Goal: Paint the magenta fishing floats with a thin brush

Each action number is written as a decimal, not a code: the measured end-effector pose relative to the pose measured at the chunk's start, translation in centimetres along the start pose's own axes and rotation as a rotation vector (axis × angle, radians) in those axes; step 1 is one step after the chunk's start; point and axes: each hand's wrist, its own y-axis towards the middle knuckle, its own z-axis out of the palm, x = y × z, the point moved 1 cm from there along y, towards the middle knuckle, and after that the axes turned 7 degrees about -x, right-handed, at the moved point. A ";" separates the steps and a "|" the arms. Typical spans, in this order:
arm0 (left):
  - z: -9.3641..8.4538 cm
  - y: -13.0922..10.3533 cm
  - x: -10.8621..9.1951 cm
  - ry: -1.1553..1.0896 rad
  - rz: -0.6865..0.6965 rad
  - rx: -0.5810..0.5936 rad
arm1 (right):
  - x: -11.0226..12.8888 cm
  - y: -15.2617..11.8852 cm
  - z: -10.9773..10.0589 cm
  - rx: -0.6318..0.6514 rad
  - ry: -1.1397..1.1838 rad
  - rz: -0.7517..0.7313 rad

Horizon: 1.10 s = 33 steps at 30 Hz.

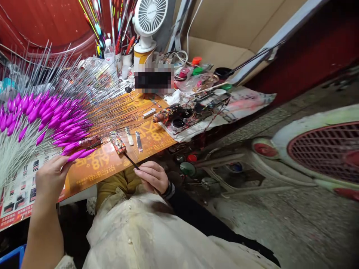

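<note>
My left hand [52,175] is closed in a pinch at the lower end of a magenta fishing float [81,154], near the table's front edge. Beside and behind it lies a dense bunch of similar magenta floats [33,112] with long thin stems. My right hand [153,177] grips a thin dark brush-like tool [131,161]. Its far end meets a paint-stained block [117,142] on the orange tabletop [157,136]; whether it presses on the block I cannot tell. Small flat pieces, one pale [129,136] and one dark [138,141], lie right of the block.
A white fan [151,15] stands at the back beside a plastic bottle [109,56] and cups of colourful floats. Paint-stained jars and tools crowd a paper sheet [246,102] at the right. A larger floor fan [322,149] stands to my right.
</note>
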 end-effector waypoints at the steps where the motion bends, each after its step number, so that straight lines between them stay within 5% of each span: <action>1: 0.1 -0.5 0.7 0.009 -0.014 0.014 | -0.6 0.0 -0.4 0.003 -0.035 0.003; 14: 1.2 -2.8 3.4 0.076 -0.070 0.107 | -7.3 2.6 0.9 -0.115 -0.265 0.207; 19: 1.7 -2.6 3.7 0.068 -0.099 0.109 | -7.9 2.6 1.8 -0.013 -0.345 0.362; 33: 1.9 -1.9 3.7 0.015 -0.269 0.099 | -8.3 2.8 2.0 -0.004 -0.443 0.394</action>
